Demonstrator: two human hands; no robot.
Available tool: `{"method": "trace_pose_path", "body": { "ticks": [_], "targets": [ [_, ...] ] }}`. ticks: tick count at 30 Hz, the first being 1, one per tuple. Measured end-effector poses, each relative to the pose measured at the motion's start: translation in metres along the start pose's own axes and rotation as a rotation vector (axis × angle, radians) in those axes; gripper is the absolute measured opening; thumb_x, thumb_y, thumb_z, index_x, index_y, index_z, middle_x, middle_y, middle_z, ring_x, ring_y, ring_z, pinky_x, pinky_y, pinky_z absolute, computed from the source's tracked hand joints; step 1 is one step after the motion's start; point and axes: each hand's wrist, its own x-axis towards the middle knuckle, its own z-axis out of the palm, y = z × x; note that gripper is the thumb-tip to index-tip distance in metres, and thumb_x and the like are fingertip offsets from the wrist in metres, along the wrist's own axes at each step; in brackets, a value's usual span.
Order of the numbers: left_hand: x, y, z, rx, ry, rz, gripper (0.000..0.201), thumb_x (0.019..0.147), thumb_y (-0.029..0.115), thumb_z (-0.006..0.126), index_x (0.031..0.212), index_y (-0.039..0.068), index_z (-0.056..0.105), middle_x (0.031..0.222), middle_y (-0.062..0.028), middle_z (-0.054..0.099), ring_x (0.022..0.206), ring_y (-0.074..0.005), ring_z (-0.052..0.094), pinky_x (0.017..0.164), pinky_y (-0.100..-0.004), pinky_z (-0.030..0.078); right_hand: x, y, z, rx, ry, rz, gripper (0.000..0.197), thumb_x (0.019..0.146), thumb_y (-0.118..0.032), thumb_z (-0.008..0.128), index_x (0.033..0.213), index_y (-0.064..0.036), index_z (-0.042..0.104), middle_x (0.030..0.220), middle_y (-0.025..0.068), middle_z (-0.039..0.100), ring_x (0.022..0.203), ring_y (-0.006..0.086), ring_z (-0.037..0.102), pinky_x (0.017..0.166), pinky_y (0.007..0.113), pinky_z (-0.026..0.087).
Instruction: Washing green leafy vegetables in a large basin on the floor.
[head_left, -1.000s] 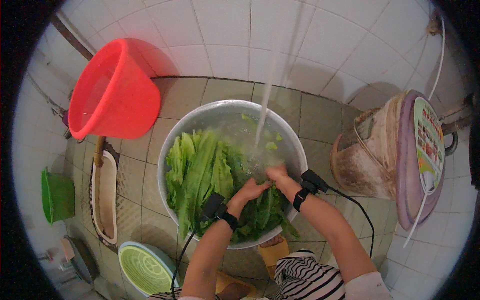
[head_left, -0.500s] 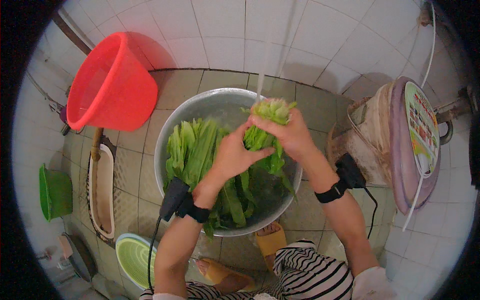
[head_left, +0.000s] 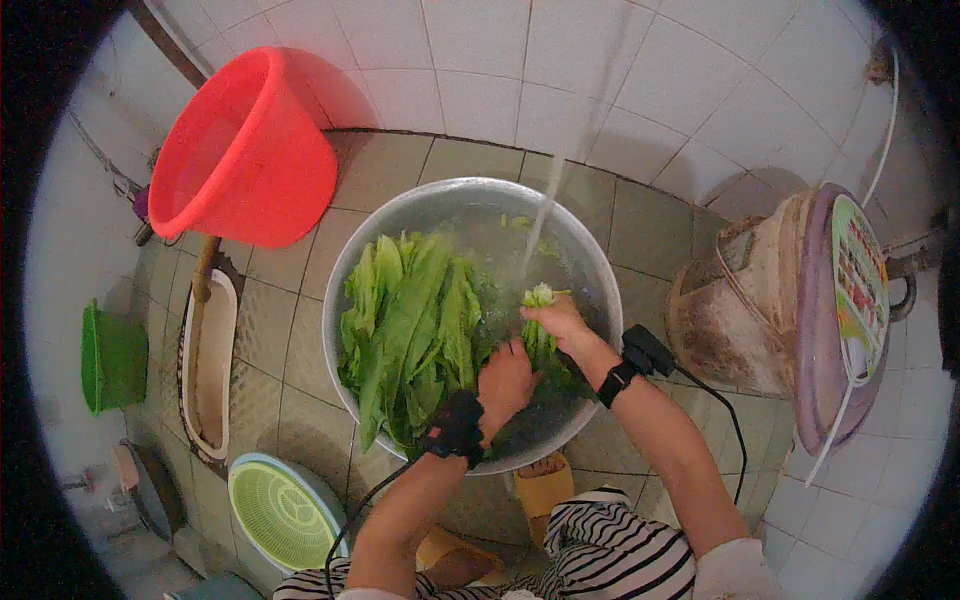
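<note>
Your right hand (head_left: 562,321) has its grip closed on a lettuce bunch (head_left: 540,346), in the right half of the basin (head_left: 470,183); whether your left hand (head_left: 507,384) grips anything cannot be told. The wet bunch should handle light, slippery and easily torn; hold the firmer base. Base points far, leaves near, long axis near-to-far.

My left arm (head_left: 400,520) slants up and to the right, and my left grip (head_left: 507,385) has its back facing up, with the fingers pointing away and the thumb out to the side. My right arm (head_left: 665,440) leans up and to the left, and my right grip (head_left: 562,320) is a bit farther out, its fingers curled in. I see both grips near each other, not touching.
</note>
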Motion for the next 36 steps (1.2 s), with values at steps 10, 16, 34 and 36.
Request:
{"method": "trace_pose_path", "body": {
  "ticks": [10, 16, 34, 36],
  "targets": [
    [0.009, -0.012, 0.004, -0.246, -0.041, 0.0, 0.063, 0.058, 0.013, 0.065, 0.109, -0.005, 0.034, 0.1, -0.022, 0.05, 0.094, -0.0363, 0.049, 0.082, -0.0383, 0.041, -0.029, -0.021, 0.001, 0.063, 0.062, 0.011, 0.03, 0.067, -0.011, 0.065, 0.093, -0.0006, 0.055, 0.087, 0.0062, 0.058, 0.075, 0.0164, 0.053, 0.067, 0.03, 0.043],
    [0.005, 0.007, -0.076, -0.84, -0.037, 0.21, 0.09, 0.049, 0.019, 0.075, 0.12, -0.006, 0.026, 0.112, -0.0196, 0.044, 0.105, -0.0267, 0.044, 0.089, -0.0313, 0.036, -0.097, -0.133, 0.009, 0.095, -0.073, -0.354, 0.023, 0.069, -0.011, 0.064, 0.087, -0.0001, 0.055, 0.08, 0.0042, 0.059, 0.072, 0.0117, 0.053, 0.064, 0.025, 0.043],
    [-0.214, -0.07, -0.299, -0.474, 0.523, 0.049, 0.031, 0.057, 0.008, 0.062, 0.084, -0.002, 0.052, 0.07, -0.0114, 0.057, 0.066, -0.0193, 0.055, 0.062, -0.0305, 0.044, -0.233, -0.264, 0.229, 0.406, -0.711, -0.602, 0.017, 0.073, -0.012, 0.062, 0.084, -0.0003, 0.056, 0.079, 0.0038, 0.059, 0.069, 0.01, 0.054, 0.062, 0.026, 0.043],
    [-0.255, -0.1, -0.295, -0.475, 0.57, -0.064, 0.03, 0.057, 0.01, 0.062, 0.083, -0.002, 0.053, 0.067, -0.0124, 0.057, 0.063, -0.0205, 0.055, 0.06, -0.0315, 0.044, -0.248, -0.237, 0.275, 0.437, -0.78, -0.539, 0.018, 0.073, -0.013, 0.062, 0.083, -0.0001, 0.057, 0.079, 0.0042, 0.059, 0.069, 0.0106, 0.054, 0.062, 0.026, 0.043]
  ]
}}
